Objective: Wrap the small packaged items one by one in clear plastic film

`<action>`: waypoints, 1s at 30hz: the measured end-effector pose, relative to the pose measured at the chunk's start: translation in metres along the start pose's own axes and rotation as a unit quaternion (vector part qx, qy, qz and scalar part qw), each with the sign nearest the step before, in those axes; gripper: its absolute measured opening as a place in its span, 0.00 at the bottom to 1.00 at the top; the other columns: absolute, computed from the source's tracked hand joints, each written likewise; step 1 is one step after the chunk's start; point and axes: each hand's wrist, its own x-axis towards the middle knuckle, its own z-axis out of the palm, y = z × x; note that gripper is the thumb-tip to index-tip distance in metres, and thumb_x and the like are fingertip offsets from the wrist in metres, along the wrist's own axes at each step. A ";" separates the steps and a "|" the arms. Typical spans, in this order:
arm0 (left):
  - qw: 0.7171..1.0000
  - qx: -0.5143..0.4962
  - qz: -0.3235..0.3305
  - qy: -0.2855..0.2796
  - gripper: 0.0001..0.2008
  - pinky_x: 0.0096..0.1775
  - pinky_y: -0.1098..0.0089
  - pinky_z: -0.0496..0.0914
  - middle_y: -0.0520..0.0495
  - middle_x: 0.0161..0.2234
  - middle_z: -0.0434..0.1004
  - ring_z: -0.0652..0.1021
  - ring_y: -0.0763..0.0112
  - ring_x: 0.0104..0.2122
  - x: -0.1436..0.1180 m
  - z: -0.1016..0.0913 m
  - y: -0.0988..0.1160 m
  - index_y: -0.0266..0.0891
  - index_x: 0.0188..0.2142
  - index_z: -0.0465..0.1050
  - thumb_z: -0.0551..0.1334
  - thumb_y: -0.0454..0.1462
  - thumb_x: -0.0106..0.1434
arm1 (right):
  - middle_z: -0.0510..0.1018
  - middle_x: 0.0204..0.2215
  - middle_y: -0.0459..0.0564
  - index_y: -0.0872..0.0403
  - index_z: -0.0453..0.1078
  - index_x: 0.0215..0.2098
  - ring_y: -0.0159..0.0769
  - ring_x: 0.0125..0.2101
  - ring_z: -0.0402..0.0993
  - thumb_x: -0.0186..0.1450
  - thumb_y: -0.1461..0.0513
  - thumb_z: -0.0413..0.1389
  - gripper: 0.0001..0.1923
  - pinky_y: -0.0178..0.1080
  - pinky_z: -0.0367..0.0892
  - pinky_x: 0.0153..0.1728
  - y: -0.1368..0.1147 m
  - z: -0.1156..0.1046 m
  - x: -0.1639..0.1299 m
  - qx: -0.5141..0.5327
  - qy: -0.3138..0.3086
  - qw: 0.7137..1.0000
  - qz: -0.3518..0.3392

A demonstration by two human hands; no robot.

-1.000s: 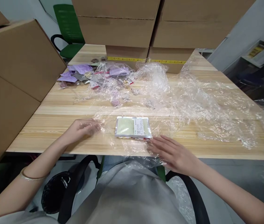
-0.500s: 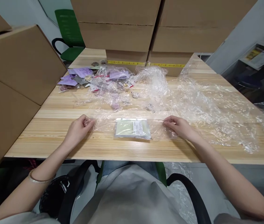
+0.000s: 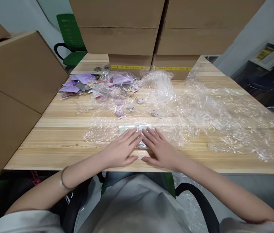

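Note:
My left hand (image 3: 121,149) and my right hand (image 3: 160,149) lie flat, side by side, palms down near the table's front edge. Both press on a flat silver-edged packet (image 3: 133,128) covered by clear plastic film (image 3: 175,126). The packet is mostly hidden under my fingers; only its far edge shows. The fingers of both hands are spread and hold nothing.
The wooden table (image 3: 54,149) carries crumpled film spreading to the right (image 3: 236,116) and a heap of small purple and silver packets (image 3: 98,84) at the far left. Cardboard boxes stand at the back (image 3: 132,29) and on the left (image 3: 13,81). A green chair (image 3: 70,32) sits behind.
My hands were apart, pinching the film on each side of the packet. They have come together at the middle and now lie flat on the film-covered packet.

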 end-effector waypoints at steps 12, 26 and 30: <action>0.983 -0.026 -0.120 -0.137 0.36 0.66 0.44 0.48 0.33 0.71 0.45 0.47 0.48 0.70 0.000 0.001 -0.037 0.36 0.71 0.45 0.53 0.32 0.64 | 0.53 0.69 0.58 0.56 0.48 0.72 0.48 0.69 0.44 0.68 0.69 0.48 0.35 0.55 0.51 0.67 0.041 0.005 -0.003 0.044 -0.043 0.998 -0.003; 0.979 -0.131 -0.101 -0.121 0.28 0.62 0.58 0.63 0.46 0.67 0.61 0.66 0.60 0.64 -0.061 -0.035 0.000 0.50 0.68 0.57 0.52 0.33 0.70 | 0.60 0.66 0.46 0.43 0.51 0.70 0.43 0.65 0.59 0.73 0.67 0.45 0.29 0.50 0.64 0.62 0.015 -0.043 -0.039 0.224 -0.133 0.965 0.029; 0.939 -0.278 -0.133 -0.154 0.21 0.56 0.64 0.70 0.51 0.61 0.71 0.75 0.64 0.58 -0.060 -0.059 -0.018 0.54 0.62 0.67 0.50 0.40 0.73 | 0.72 0.60 0.46 0.45 0.67 0.62 0.44 0.56 0.73 0.74 0.57 0.47 0.21 0.50 0.68 0.57 0.031 -0.058 -0.030 0.339 -0.147 0.925 0.092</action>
